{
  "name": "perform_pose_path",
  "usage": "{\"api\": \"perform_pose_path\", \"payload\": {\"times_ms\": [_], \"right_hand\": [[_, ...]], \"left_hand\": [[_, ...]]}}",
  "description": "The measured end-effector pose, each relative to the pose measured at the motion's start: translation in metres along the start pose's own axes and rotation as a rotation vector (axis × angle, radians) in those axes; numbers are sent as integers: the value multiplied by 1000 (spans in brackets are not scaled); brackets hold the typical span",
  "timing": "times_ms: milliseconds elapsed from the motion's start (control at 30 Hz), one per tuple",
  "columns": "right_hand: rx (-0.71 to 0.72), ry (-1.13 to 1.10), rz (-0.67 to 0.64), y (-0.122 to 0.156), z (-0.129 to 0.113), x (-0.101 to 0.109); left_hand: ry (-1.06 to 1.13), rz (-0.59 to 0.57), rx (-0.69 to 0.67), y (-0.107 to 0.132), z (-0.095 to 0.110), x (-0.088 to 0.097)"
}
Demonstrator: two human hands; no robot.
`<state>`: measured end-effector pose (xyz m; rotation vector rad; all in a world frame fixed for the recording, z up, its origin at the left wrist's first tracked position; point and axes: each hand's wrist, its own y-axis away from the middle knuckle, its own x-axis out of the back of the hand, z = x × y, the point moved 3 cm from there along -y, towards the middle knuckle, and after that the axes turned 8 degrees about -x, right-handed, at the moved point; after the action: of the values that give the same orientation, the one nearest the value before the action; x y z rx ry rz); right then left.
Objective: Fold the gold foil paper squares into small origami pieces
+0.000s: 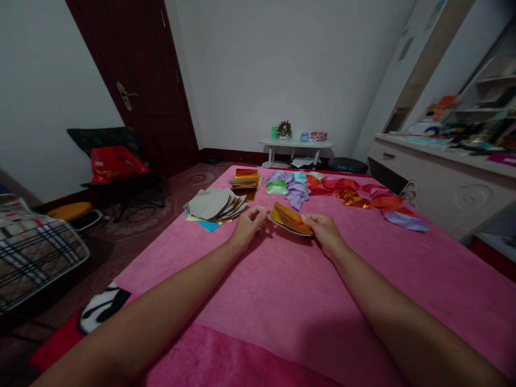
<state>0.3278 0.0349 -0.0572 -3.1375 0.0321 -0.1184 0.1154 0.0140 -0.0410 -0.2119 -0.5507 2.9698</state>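
A folded piece of shiny gold paper [288,218] is held a little above the pink cloth [282,290] between both hands. My left hand [249,224] pinches its left end with curled fingers. My right hand [325,232] grips its right end, thumb on top. Both forearms stretch forward over the cloth.
A fanned stack of paper sheets [213,205] lies left of the hands, a gold and orange stack [245,179] behind it. Folded purple, green and blue pieces [291,188] and red and gold ones [358,194] line the far edge. A white dresser [443,177] stands right, a dark door [137,86] left.
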Motion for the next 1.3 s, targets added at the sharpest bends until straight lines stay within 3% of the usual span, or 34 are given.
{"api": "perform_pose_path", "payload": {"times_ms": [200,467,733,1067,1300], "right_hand": [[-21,-23,4,-1,0,-1],[-17,-10,29,3,-5,-4],[45,55,-23,9,-6,-11],[134,55,-58,15,-12,-13],[165,21,-84,16,-13,-18]], "left_hand": [[52,-185,-21,2,1,-6],[-33,-225,-55,1,-5,-6],[-100,-143,-160,-2,-6,-2],[-167,72,-87,-7,-13,10],[-127,90,-55,-7,-13,12]]}}
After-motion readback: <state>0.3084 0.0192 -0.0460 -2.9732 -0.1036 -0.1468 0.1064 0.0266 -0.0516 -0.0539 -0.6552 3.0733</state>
